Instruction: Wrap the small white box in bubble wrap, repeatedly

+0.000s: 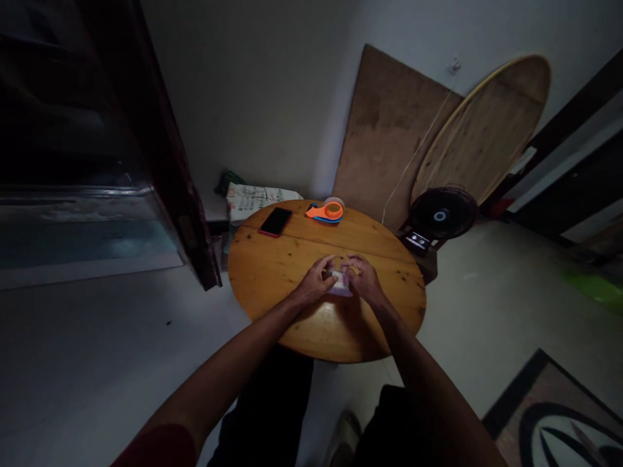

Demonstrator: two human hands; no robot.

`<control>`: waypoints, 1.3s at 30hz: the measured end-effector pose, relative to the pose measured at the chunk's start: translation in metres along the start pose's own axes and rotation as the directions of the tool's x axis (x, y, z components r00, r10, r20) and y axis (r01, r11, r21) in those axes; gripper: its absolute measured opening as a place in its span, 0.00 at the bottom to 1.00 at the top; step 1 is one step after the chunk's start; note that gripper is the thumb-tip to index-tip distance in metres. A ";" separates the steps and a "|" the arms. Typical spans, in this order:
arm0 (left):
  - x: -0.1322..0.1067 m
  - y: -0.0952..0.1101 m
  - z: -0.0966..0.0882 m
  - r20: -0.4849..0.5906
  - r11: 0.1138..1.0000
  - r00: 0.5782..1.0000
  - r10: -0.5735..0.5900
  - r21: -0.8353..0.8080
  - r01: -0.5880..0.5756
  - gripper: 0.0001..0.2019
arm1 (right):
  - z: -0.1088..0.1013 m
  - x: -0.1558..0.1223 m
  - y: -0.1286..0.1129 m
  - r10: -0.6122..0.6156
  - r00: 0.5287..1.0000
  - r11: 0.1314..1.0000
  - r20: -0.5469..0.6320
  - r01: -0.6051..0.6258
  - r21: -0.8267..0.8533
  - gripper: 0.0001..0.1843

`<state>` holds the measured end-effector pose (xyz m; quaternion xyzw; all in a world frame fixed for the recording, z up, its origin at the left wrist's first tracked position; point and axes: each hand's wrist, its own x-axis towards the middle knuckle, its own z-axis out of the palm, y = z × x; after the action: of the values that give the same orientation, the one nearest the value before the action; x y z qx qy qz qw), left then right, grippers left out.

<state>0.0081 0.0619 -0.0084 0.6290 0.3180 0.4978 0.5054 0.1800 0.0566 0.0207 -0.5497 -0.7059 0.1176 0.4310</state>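
Observation:
Both my hands rest near the middle of a small round wooden table. My left hand and my right hand face each other, fingers curled around a small white object that lies between them on the tabletop. Most of that object is hidden by my fingers, and I cannot make out what it is. At the table's far edge lie a black phone with a red rim and an orange tape dispenser.
A black fan stands on the floor right of the table. A flat board and a round wooden tabletop lean on the wall. A printed sack lies behind the table; a dark cabinet stands left, a rug lower right.

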 end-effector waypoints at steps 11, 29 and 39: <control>0.000 0.002 0.001 0.016 0.994 0.998 -0.062 -0.087 0.063 0.33 | -0.004 -0.014 -0.005 -0.057 0.998 0.997 0.016 0.058 -0.041 0.08; -0.001 0.005 0.000 0.032 0.998 0.998 -0.058 0.007 0.057 0.25 | -0.008 -0.031 -0.025 -0.151 0.988 0.937 0.026 0.151 -0.314 0.11; -0.001 0.004 -0.001 0.027 0.997 0.996 -0.080 0.014 0.080 0.25 | -0.013 -0.040 -0.035 -0.186 0.978 0.898 0.097 0.209 -0.387 0.13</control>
<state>0.0070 0.0602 -0.0045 0.6258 0.3390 0.4664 0.5252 0.1673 0.0043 0.0315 -0.5472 -0.7793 -0.0556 0.3003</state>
